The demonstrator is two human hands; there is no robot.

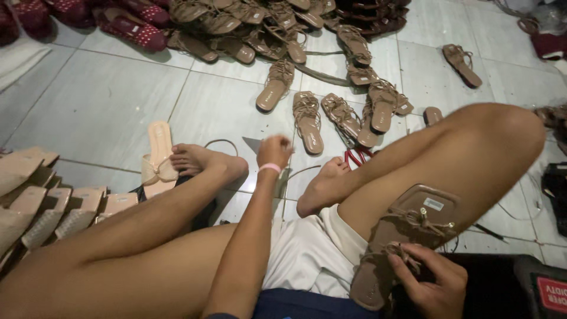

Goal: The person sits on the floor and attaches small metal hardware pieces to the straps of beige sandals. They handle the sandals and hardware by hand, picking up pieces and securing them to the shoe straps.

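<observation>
sandal: brown strappy sandal (401, 242), resting on right thigh, sole up-slanted
right hand (431, 283): grip grasping the sandal's straps at the heel end
left hand (273, 150): reached out over tiled floor (100, 106), fingers curled, grip state unclear
beyond: loose tan sandals (331, 115) on floor; beige soles (47, 207) stacked left

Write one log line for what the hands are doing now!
right hand: holds brown sandal on leg | left hand: reaching out over floor, empty
</observation>
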